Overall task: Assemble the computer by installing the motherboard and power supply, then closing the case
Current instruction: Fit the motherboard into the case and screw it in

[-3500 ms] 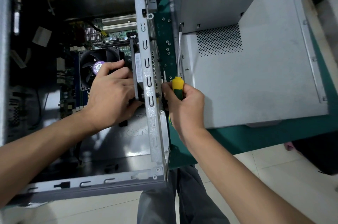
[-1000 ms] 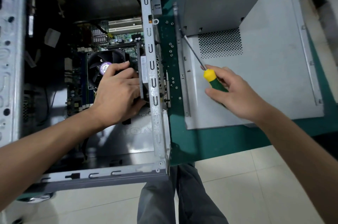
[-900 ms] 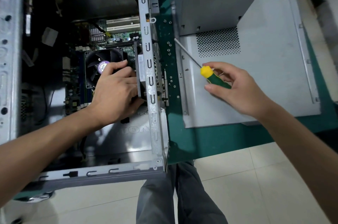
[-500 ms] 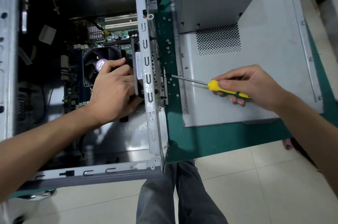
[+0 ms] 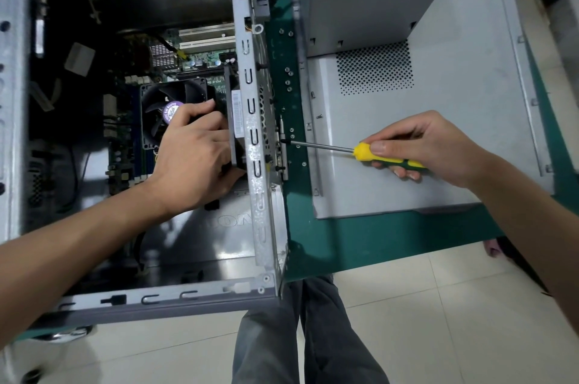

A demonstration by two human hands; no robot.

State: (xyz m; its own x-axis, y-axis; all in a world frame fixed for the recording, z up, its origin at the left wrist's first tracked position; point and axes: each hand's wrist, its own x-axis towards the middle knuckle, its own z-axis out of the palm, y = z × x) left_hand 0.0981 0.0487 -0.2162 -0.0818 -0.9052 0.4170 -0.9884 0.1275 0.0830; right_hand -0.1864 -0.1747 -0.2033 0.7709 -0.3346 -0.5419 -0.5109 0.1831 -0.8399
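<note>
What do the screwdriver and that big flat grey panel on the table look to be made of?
Screwdriver: bright, thin shaft that looks like polished steel; yellow and green handle, probably plastic or rubber, with a smooth matt look. Side panel: apparently sheet metal, dull grey, with folded edges and a punched grid of vent holes.

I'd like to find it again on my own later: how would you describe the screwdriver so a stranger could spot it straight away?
Start at the open computer case on the left, then look right, over the flat grey side panel lying on the green table. There the right hand grips the screwdriver, its shaft pointing left at the case's rear wall. Its yellow and green handle is the only bright thing among grey metal.
</note>
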